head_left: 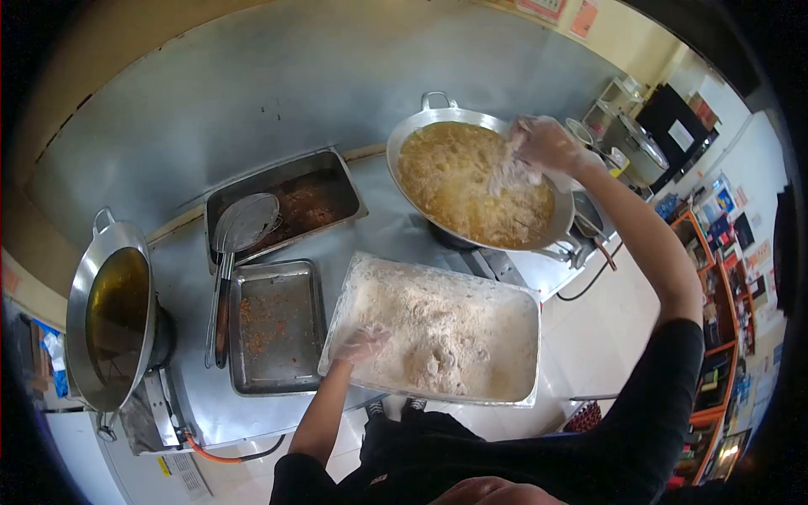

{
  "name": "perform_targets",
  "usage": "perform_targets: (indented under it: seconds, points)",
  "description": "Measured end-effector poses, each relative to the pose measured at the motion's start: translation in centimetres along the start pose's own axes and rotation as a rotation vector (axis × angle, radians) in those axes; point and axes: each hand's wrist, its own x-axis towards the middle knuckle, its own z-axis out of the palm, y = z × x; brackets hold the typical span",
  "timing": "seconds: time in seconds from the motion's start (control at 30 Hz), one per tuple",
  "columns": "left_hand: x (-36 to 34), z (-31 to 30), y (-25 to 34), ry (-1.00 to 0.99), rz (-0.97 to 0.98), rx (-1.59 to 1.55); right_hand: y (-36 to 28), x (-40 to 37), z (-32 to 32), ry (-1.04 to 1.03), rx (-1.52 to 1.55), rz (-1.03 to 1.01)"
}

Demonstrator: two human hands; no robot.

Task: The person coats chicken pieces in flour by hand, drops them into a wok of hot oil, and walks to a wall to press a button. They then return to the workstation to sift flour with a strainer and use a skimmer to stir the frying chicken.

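My right hand [545, 145], in a clear glove dusted with flour, is closed on a flour-coated piece [513, 175] above the right part of a large wok [405, 189] of bubbling oil. Pale pieces fry in that oil. My left hand [364, 343], gloved too, lies at the left side of a metal tray of flour [513, 337], its fingers over the flour. Whether those fingers hold anything is not clear. Floured lumps [442, 358] are heaped in the middle of the tray.
A second wok [82, 286] with dark oil stands at the far left. Between the woks are a deep pan [358, 202] of dark liquid, a strainer [246, 222] lying across its edge, and a shallow tray [278, 370] with crumbs. A lidded pot [640, 151] is at the upper right.
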Motion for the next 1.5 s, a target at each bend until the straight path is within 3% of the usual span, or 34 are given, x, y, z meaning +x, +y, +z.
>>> perform_targets:
  seconds: [0.07, 0.17, 0.23, 0.33, 0.43, 0.53, 0.57, 0.6, 0.63, 0.67, 0.7, 0.73, 0.8, 0.83, 0.87, 0.9, 0.97, 1.0, 1.17, 1.27, 1.3, 1.4, 1.5]
  points:
    - [0.1, 1.2, -1.6, 0.126, 0.044, 0.02, 4.4, 5.3, 5.5, -0.042, -0.003, 0.079]
    - [-2.4, -1.7, 3.4, -0.028, -0.153, -0.05, 4.9, 11.5, 11.0, 0.037, 0.097, 0.157]
    - [-3.5, -2.6, 5.0, -0.024, -0.224, -0.036, 5.0, 14.3, 13.9, 0.042, 0.232, 0.206]
    - [-2.3, -0.6, 0.8, 0.03, -0.281, 0.021, 8.0, 19.5, 22.2, -0.041, 0.633, 0.316]
    - [-2.1, -0.6, 0.0, 0.059, -0.264, 0.072, 9.9, 22.6, 26.7, 0.028, 0.248, 0.126]
    - [-2.6, -0.7, 0.3, 0.099, -0.188, 0.167, 13.3, 24.5, 28.0, -0.006, -0.254, 0.063]
    - [-2.8, -0.3, 0.1, 0.074, -0.266, 0.139, 13.4, 23.4, 29.1, -0.034, -0.416, 0.051]
    - [-2.2, -0.2, -0.2, 0.046, -0.34, 0.114, 12.3, 20.8, 22.8, 0.136, 0.221, 0.132]
    - [-1.4, -0.3, -0.7, 0.018, -0.412, 0.092, 6.7, 17.7, 12.9, 0.073, 0.032, 0.258]
    - [-1.2, -0.3, -1.4, 0.024, -0.351, 0.073, 14.4, 18.1, 15.3, 0.284, -0.147, -0.033]
    - [-0.7, 0.0, -2.1, 0.028, -0.292, 0.045, 17.4, 16.2, 10.4, 0.162, 0.62, -0.125]
    - [0.8, 0.7, -3.4, 0.005, -0.129, 0.113, 18.1, 13.0, 5.5, 0.217, 0.472, -0.094]
    - [0.1, -1.3, -0.4, -0.025, -0.089, 0.052, 12.4, 8.1, -3.9, 0.095, 0.258, 0.127]
    - [-2.0, -3.5, 4.4, 0.011, -0.089, 0.128, 8.8, 5.5, -7.2, 0.029, 0.254, 0.194]
    - [1.5, -0.9, 1.3, -0.1, -0.014, 0.122, 5.2, 2.7, -10.0, -0.032, 0.279, 0.229]
    - [5.1, 1.0, -2.0, -0.194, 0.072, 0.116, 1.5, -0.7, -12.4, -0.096, 0.313, 0.257]
    - [3.2, -4.0, 3.3, -0.112, 0.408, 0.482, -3.9, -5.3, -14.1, -0.172, 0.323, 0.168]
    - [2.3, -6.0, 5.6, -0.058, 0.47, 0.548, -6.6, -7.8, -13.5, -0.238, 0.349, 0.13]
    - [1.3, -8.7, 9.8, 0.122, 0.471, 0.423, -17.7, -16.9, -2.2, -0.778, 0.504, 0.001]
    - [0.0, -8.5, 10.3, 0.196, 0.472, 0.295, -22.7, -20.9, 6.7, -0.972, 0.566, 0.044]
    - [-1.5, -7.8, 10.0, 0.217, 0.459, 0.239, -24.1, -21.8, 9.0, -0.983, 0.615, 0.128]
    - [-0.9, -6.6, 9.4, 0.239, 0.476, 0.168, -25.1, -23.5, 16.3, -0.939, 1.033, 0.683]
    - [-0.4, -6.1, 10.2, 0.24, 0.515, 0.158, -25.2, -24.8, 20.4, -0.837, 1.082, 0.783]
